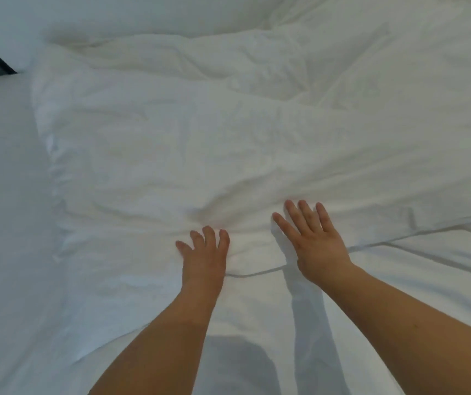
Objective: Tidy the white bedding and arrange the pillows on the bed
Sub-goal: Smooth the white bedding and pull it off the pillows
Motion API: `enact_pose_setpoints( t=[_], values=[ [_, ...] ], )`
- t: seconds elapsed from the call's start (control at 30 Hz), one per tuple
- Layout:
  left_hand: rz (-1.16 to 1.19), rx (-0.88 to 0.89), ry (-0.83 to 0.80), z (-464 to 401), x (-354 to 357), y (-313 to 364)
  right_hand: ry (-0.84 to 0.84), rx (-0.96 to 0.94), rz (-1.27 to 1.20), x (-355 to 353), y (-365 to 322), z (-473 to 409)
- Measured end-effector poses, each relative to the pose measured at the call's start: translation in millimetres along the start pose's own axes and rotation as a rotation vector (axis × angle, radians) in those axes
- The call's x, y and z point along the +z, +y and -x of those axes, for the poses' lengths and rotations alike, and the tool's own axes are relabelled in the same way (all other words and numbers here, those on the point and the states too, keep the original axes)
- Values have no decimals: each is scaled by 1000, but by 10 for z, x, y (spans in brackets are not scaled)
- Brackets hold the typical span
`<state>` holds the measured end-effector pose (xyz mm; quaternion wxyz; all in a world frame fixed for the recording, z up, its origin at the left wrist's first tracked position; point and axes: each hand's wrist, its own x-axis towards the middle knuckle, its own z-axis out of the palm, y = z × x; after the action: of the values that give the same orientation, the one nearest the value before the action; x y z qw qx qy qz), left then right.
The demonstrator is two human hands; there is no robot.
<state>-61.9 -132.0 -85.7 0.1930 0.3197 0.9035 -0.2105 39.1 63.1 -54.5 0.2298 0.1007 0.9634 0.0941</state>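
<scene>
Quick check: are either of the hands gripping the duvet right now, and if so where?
Nothing is gripped. The left hand and right hand lie flat, fingers straight, on the white duvet near its front edge.

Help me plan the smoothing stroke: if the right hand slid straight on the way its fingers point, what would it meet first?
The right hand points up and slightly left; first comes the crumpled ridge of the white duvet, though depth is unclear.
</scene>
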Motion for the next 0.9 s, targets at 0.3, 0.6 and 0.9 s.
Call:
enact_pose_setpoints(
  t=[0.3, 0.6, 0.9],
  values=[
    [657, 136, 519, 232, -2092, -226, 85, 136, -464, -902, 145, -92],
    [307, -147, 286, 357, -3373, -450, 173, 349, -771, -2709, 1648, 403],
    [588, -197, 579, 619, -5300, -270, 159, 442, -882, -3710, 2649, 1317]
  ],
)
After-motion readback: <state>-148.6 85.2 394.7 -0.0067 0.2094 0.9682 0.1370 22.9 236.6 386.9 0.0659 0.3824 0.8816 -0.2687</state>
